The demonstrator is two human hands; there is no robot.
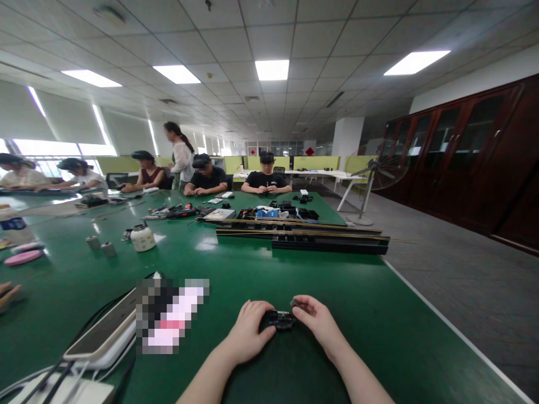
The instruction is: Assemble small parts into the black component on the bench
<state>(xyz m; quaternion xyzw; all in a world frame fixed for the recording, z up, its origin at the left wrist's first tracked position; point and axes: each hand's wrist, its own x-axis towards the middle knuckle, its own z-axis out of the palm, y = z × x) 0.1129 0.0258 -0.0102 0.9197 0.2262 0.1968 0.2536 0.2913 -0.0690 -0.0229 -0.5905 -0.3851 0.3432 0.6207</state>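
Note:
A small black device (283, 320) with a lighter strip along its upper edge is near the front of the green table. Around its left end, the thumb and fingers of my left hand (251, 328) are closed. My right hand (314, 320) is beside the right end, pinching a small dark grey piece (293, 302) between thumb and fingers, just above the device. The details of both items are too small to make out.
Long black rails (330, 243) with thin rods lie across the table ahead. A phone (105, 322) with cables and a white jar (142, 238) are at left. Another person's hand (8, 294) shows at the left edge. Several people sit beyond.

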